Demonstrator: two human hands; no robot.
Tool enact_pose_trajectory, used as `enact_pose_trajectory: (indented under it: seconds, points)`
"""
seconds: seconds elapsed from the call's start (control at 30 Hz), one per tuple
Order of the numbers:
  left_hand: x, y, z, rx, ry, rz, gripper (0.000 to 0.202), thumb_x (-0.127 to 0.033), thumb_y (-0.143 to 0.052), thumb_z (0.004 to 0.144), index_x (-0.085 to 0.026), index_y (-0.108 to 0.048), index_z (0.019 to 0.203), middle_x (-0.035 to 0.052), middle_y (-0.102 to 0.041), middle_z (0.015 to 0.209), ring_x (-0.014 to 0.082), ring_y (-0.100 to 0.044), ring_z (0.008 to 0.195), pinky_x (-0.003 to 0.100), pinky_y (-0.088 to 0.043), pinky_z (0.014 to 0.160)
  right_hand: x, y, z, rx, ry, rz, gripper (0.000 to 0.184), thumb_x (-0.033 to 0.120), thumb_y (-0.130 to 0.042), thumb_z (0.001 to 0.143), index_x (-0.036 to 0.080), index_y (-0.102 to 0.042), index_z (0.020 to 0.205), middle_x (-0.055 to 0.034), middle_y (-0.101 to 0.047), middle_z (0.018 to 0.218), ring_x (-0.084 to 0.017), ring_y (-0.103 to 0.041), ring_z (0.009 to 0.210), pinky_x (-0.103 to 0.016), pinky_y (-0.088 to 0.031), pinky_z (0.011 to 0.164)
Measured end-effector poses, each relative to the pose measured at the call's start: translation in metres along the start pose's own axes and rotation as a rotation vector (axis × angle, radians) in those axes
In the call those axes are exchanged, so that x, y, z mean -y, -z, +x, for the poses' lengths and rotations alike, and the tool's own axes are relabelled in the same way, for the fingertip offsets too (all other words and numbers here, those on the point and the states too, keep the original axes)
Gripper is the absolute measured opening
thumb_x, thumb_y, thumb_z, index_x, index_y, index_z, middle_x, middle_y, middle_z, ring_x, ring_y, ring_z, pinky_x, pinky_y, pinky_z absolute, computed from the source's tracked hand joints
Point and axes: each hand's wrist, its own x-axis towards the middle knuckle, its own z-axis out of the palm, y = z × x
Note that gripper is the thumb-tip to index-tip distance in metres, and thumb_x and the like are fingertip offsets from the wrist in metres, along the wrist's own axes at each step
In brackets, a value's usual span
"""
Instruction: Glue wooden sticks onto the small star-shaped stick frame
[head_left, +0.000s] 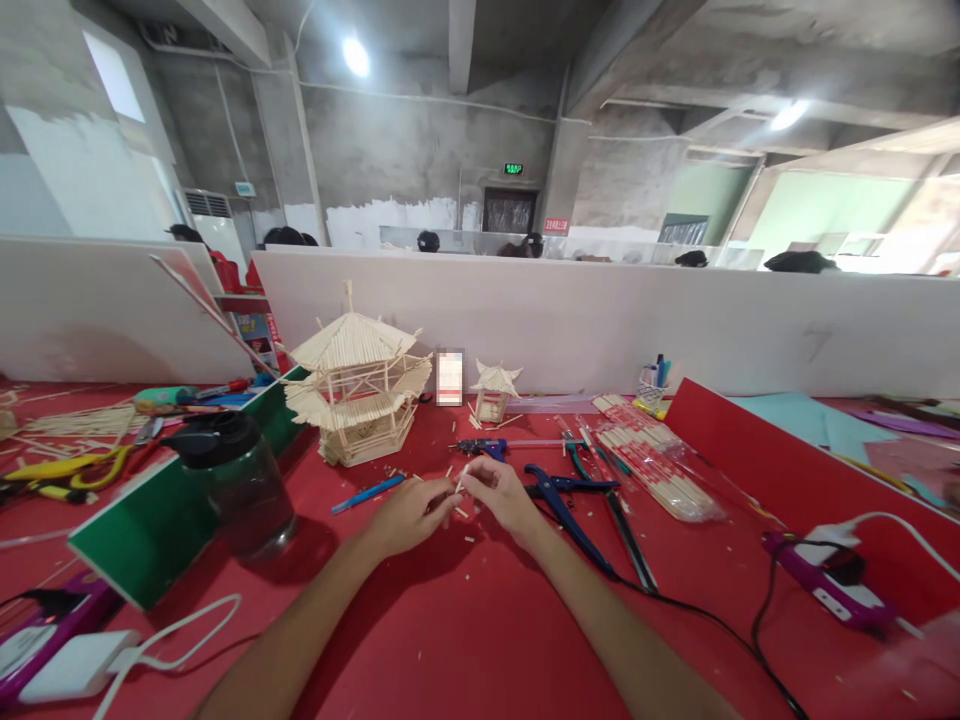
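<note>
My left hand and my right hand meet over the red tabletop, fingertips close together. A short pale wooden stick piece sits between them; both hands pinch at it, though the fingers partly hide it. A few small stick offcuts lie just below the fingers. Behind my right hand is a blue hot glue gun. Close on its right lies a dark blue plier-like cutter. A blue pen rests to the left of my left hand.
A large stick pavilion and a small one stand at the back. A dark water bottle stands left, beside a green divider. Bagged sticks lie right. Cables and purple power strips flank the work area.
</note>
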Motion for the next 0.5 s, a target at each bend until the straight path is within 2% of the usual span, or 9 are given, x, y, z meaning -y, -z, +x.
enact_pose_trajectory:
  seconds: [0.13, 0.2, 0.27, 0.37, 0.43, 0.5]
  points:
    - [0.009, 0.007, -0.001, -0.001, -0.005, 0.028, 0.041, -0.042, -0.034, 0.101, -0.019, -0.06, 0.078, 0.0001, -0.066, 0.067, 0.0138, -0.059, 0.062, 0.024, -0.036, 0.063, -0.002, 0.002, 0.003, -0.039, 0.006, 0.027, 0.035, 0.055, -0.064, 0.081, 0.021, -0.057, 0.083, -0.0005, -0.064, 0.071, -0.015, -0.058, 0.063, -0.024, -0.046, 0.054]
    - [0.016, 0.014, -0.002, -0.042, 0.029, 0.054, 0.036, -0.037, -0.034, 0.101, -0.02, -0.059, 0.081, -0.0003, -0.066, 0.069, 0.0143, -0.06, 0.064, 0.024, -0.037, 0.064, -0.004, 0.005, 0.005, -0.068, 0.041, -0.044, 0.03, 0.051, -0.061, 0.084, 0.021, -0.056, 0.084, 0.0008, -0.062, 0.069, -0.014, -0.055, 0.059, -0.025, -0.045, 0.056]
    - [0.025, 0.02, -0.004, -0.097, 0.064, 0.086, 0.029, -0.03, -0.034, 0.099, -0.021, -0.061, 0.091, 0.0004, -0.069, 0.078, 0.0154, -0.061, 0.071, 0.025, -0.039, 0.068, -0.005, 0.009, 0.005, -0.063, 0.096, -0.188, 0.023, 0.043, -0.057, 0.088, 0.021, -0.058, 0.087, 0.0002, -0.063, 0.073, -0.014, -0.056, 0.062, -0.026, -0.046, 0.061]
    - [0.039, 0.025, -0.005, -0.109, 0.089, 0.132, 0.029, -0.017, -0.037, 0.092, -0.023, -0.061, 0.108, 0.0031, -0.07, 0.1, 0.0177, -0.063, 0.088, 0.027, -0.043, 0.077, -0.006, 0.012, 0.001, 0.019, 0.198, -0.476, 0.011, 0.026, -0.053, 0.092, 0.02, -0.062, 0.089, -0.0031, -0.066, 0.087, -0.017, -0.06, 0.081, -0.029, -0.047, 0.075]
    - [0.046, 0.025, -0.006, -0.093, 0.103, 0.179, 0.034, -0.011, -0.038, 0.088, -0.023, -0.062, 0.109, 0.0046, -0.069, 0.107, 0.0187, -0.063, 0.095, 0.028, -0.043, 0.08, -0.008, 0.011, -0.002, 0.092, 0.25, -0.632, 0.014, 0.014, -0.052, 0.091, 0.019, -0.065, 0.09, -0.0048, -0.066, 0.093, -0.018, -0.06, 0.089, -0.031, -0.046, 0.083]
    - [0.05, 0.024, -0.006, -0.077, 0.119, 0.225, 0.03, -0.013, -0.04, 0.089, -0.023, -0.063, 0.106, 0.0052, -0.068, 0.106, 0.0195, -0.062, 0.095, 0.028, -0.043, 0.08, -0.01, 0.009, -0.004, 0.15, 0.262, -0.718, 0.018, 0.008, -0.053, 0.089, 0.019, -0.067, 0.092, -0.0057, -0.064, 0.096, -0.017, -0.059, 0.09, -0.03, -0.045, 0.084]
